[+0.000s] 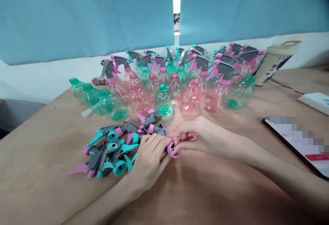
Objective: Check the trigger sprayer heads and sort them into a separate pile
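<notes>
My left hand (pixel 151 158) is closed around a spray trigger head with a pink collar (pixel 175 153), its open end facing me. At that collar's opening the fingers of my right hand (pixel 196 134) are pinched together; a small pale bit shows there, too small to tell from a fingertip. A pink trigger tip (pixel 190 137) sticks out beside the right fingers. Left of my hands lies a pile of loose grey spray heads with teal collars (pixel 113 145) and pink collars (pixel 119 131). Behind the hands stands an uncapped green bottle (pixel 164 101).
Several pink bottles (pixel 191 96) and green bottles (pixel 114 107) stand behind, many with spray heads on. Thin clear tubes (pixel 89 110) lie by the left bottles. A lidded cup (pixel 276 62) stands at back right, a phone (pixel 290 139) and white box (pixel 316 101) at right.
</notes>
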The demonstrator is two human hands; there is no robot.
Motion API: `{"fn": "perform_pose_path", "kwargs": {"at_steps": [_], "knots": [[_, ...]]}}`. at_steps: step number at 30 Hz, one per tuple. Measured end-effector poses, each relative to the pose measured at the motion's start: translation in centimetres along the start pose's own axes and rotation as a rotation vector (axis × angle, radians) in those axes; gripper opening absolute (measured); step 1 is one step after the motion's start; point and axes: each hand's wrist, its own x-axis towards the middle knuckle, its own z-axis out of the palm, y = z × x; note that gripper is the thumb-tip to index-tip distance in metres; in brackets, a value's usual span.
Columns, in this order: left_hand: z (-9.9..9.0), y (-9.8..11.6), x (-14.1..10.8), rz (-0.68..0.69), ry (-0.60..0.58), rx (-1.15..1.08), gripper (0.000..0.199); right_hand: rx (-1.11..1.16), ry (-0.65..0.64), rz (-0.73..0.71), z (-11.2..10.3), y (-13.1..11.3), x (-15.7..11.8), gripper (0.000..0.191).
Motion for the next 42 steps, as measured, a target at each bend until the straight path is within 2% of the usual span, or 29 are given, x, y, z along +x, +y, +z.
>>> {"fn": "perform_pose_path", "kwargs": {"at_steps": [5, 13, 20, 24, 30, 34, 42], "knots": [[-0.1, -0.1, 0.0, -0.014, -0.009, -0.007, 0.007, 0.061, -0.102, 0.062, -0.1, -0.4, -0.1, 0.012], [0.0, -0.4, -0.1, -0.067, -0.038, -0.034, 0.009, 0.004, -0.068, 0.076, -0.1, -0.5, -0.1, 0.014], [-0.2, -0.3, -0.1, -0.160, -0.038, -0.073, 0.009, -0.070, 0.188, -0.044, -1.0, -1.3, -0.6, 0.011], [-0.1, -0.3, -0.1, -0.173, -0.032, -0.098, 0.010, -0.070, 0.326, -0.087, -0.7, -1.3, -0.5, 0.007], [-0.4, 0.2, -0.1, -0.193, 0.017, -0.124, 0.019, -0.195, 0.441, -0.329, 0.4, -0.9, -0.3, 0.010], [-0.7, 0.5, 0.0, -0.204, 0.011, -0.132, 0.026, -0.223, 0.388, -0.363, 0.5, -0.7, -0.2, 0.017], [-0.9, 0.5, 0.3, -0.159, 0.057, -0.099, 0.029, -0.071, 0.159, -0.151, -0.5, -1.0, -0.5, 0.015]]}}
